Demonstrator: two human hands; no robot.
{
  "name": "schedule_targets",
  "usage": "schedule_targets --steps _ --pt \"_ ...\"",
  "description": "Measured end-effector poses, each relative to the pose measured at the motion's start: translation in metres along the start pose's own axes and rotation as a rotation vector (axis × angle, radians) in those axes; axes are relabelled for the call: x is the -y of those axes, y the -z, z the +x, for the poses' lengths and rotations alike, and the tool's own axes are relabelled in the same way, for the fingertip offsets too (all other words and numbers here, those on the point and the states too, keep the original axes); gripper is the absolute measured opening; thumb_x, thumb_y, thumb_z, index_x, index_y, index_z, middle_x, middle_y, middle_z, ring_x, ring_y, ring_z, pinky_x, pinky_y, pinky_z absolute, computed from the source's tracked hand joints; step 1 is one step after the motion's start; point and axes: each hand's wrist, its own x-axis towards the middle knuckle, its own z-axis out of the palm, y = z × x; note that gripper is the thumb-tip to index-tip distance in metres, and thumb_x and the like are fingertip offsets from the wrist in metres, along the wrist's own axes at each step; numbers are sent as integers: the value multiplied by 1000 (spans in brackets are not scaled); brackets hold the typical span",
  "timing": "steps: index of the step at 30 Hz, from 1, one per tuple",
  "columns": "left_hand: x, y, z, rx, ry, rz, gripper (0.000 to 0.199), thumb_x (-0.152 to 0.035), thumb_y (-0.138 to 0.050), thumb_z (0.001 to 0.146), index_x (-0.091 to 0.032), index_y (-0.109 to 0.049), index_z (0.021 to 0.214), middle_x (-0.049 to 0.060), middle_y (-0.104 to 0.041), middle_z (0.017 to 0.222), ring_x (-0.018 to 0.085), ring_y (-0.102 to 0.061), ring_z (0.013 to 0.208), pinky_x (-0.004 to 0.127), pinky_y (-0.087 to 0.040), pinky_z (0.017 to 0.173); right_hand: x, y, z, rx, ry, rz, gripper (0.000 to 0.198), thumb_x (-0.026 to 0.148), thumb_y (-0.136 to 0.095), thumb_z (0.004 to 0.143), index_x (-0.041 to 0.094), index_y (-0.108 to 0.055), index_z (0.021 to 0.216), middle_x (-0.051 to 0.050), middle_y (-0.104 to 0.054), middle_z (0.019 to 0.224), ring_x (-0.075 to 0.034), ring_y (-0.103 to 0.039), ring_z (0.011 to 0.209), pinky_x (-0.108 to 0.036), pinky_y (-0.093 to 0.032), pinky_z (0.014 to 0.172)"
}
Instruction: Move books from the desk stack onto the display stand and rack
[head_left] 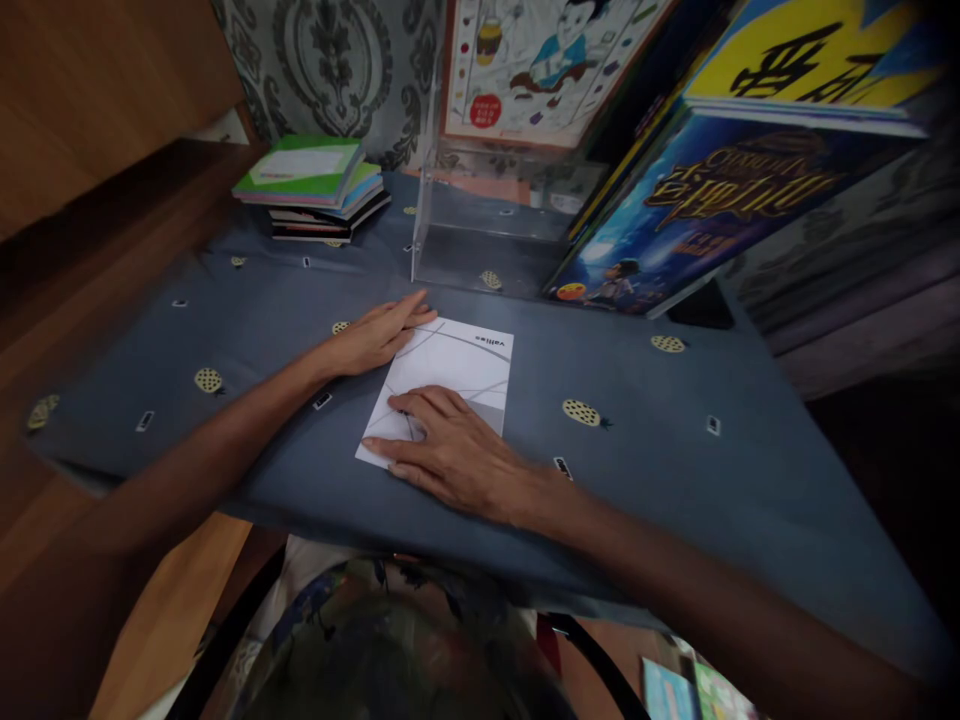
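A white printed booklet or folded sheet [469,360] with thin grey lines lies flat on the blue tablecloth; whether it has several pages I cannot tell. My right hand [450,450] rests on its lower part, fingers spread and pointing left, covering some of the print. Along its upper left edge lies my left hand [379,335], flat with the fingers stretched out and the fingertips at the corner. Neither hand is closed around anything.
A stack of notebooks [307,185] stands at the back left. Behind the sheet is a clear acrylic stand [480,250] with upright books [675,215] on its right. A dark flat object [705,305] lies beside them. The patterned tablecloth [637,480] covers the table.
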Motion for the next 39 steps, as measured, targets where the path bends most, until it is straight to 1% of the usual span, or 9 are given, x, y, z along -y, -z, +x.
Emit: schedule_targets --steps 4,7,12,16,20,27,30,35,39 --pt "0 -1 -1 5 -6 15 64 -24 -32 99 -11 -8 157 12 -46 154 20 -30 150 46 -20 122 2 1 -3 25 5 29 35 35 -45 104 28 -63 134 -13 -57 134 -27 -48 123 -48 -45 103" --pt "0 -1 -2 9 -7 32 62 -26 -30 100 -14 -9 157 11 -45 155 20 -27 151 47 -20 123 -17 0 -13 -7 -18 22 40 35 -44 104 20 -58 138 -14 -56 140 -27 -48 129 -49 -44 108" --pt "-6 1 -4 22 21 77 58 -27 -28 102 -15 -14 157 10 -42 157 21 -27 151 46 -20 123 -78 8 -44 -177 -336 -100 45 35 -39 103 13 -56 139 -18 -57 142 -32 -53 130 -56 -42 110" --pt "-11 -1 -4 14 45 192 53 -27 -22 103 -15 -23 155 9 -40 159 21 -36 147 46 -18 124 -106 16 -55 -215 -412 -81 46 33 -38 102 15 -55 140 -16 -61 140 -31 -56 129 -56 -42 111" --pt "-17 -3 -3 34 -17 301 54 -32 -18 106 -14 -22 156 11 -35 161 21 -33 149 47 -13 126 -106 17 -55 -235 -419 -50 50 32 -39 100 19 -47 148 -13 -61 141 -31 -58 125 -57 -42 109" --pt "-55 -13 3 294 -230 336 61 -45 -20 107 -14 -15 159 11 -18 167 19 -16 155 39 -5 126 -109 14 -56 -245 -463 -21 52 30 -37 100 16 -45 149 -14 -64 136 -31 -56 125 -55 -42 108" --pt "-66 -19 13 350 -269 306 63 -47 -23 107 -16 -12 160 9 -14 168 17 -10 155 38 -4 126 -111 14 -58 -246 -461 -4 52 30 -31 102 16 -43 150 -13 -63 137 -29 -55 127 -54 -39 111" --pt "-77 -29 24 329 -303 276 63 -46 -27 106 -14 -18 159 11 -18 167 18 -9 155 40 -2 126 -111 15 -59 -223 -487 8 53 35 -23 105 17 -43 150 -13 -58 145 -27 -50 135 -54 -33 116" --pt "-99 -41 16 355 -384 239 60 -45 -30 106 -15 -25 158 10 -25 165 18 -12 155 40 -3 127 -109 18 -58 -204 -506 11 52 38 -22 105 19 -46 147 -11 -55 148 -26 -45 141 -53 -31 119"
